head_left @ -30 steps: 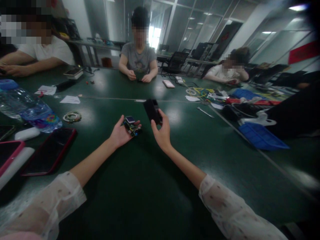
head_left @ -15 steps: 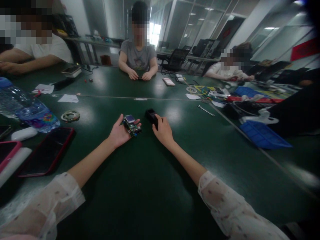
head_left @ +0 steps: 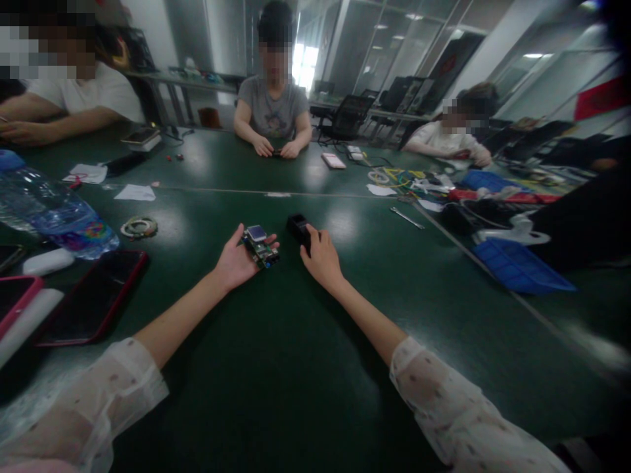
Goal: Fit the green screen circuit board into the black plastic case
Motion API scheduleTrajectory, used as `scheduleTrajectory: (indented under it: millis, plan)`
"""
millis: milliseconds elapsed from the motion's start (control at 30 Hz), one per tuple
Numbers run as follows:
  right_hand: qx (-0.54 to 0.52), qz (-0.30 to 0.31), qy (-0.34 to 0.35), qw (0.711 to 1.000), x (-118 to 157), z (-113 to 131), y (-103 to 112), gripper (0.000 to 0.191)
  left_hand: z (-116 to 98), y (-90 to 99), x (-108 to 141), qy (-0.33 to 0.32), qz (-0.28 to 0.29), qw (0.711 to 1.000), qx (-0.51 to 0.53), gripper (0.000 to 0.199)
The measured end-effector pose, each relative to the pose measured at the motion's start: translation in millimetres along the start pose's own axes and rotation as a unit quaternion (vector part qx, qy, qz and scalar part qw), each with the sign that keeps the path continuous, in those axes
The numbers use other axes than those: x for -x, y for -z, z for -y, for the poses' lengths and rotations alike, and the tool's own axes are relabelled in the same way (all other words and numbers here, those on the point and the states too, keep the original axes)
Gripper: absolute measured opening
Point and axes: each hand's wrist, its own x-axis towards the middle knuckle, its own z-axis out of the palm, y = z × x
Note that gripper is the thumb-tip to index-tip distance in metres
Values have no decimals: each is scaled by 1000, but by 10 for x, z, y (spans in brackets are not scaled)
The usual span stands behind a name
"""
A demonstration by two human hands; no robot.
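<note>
Circuit board [head_left: 266, 253] with a small square screen sits, in the head view, on the left hand [head_left: 231, 259], which is turned palm up, thumb raised, its fingers loosely extended beneath the board rather than clenched. The right hand [head_left: 324, 257] is palm down, fingers and thumb curled around the near end of a black case [head_left: 296, 226] resting on the surface. Both forearms slant inward from the near edge, in sheer white sleeves [head_left: 446, 391].

The dark green table [head_left: 276, 368] bears a water bottle [head_left: 64, 210] and red-edged smartphone [head_left: 96, 299] toward its left edge, and a wrench [head_left: 407, 218] right of the case. At the far edge sits a person in grey [head_left: 273, 108]; behind are a mesh-backed office chair [head_left: 350, 118] and glass partitions [head_left: 394, 39].
</note>
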Motion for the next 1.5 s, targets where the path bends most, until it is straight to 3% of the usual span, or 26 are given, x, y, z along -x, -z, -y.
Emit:
scheduleTrajectory:
  millis: [633,1033,1167,1367,1500]
  plan:
    - [5,9,-7,1000,-4,9,5,55,1,-22,4,0,-6,1000,-2,61]
    - [-129,-20,-64,989,-42,-31,1,55,7,-19,16,-3,-6,1000,-12,61]
    - [-217,-54,-46,974,-40,117,39,53,5,-5,2,-4,-4,1000,-14,61]
    - [-316,-11,20,948,112,525,146,52,16,53,-35,2,35,999,-32,60]
    - [-345,3,39,938,204,664,168,51,29,58,-40,-2,40,999,-32,60]
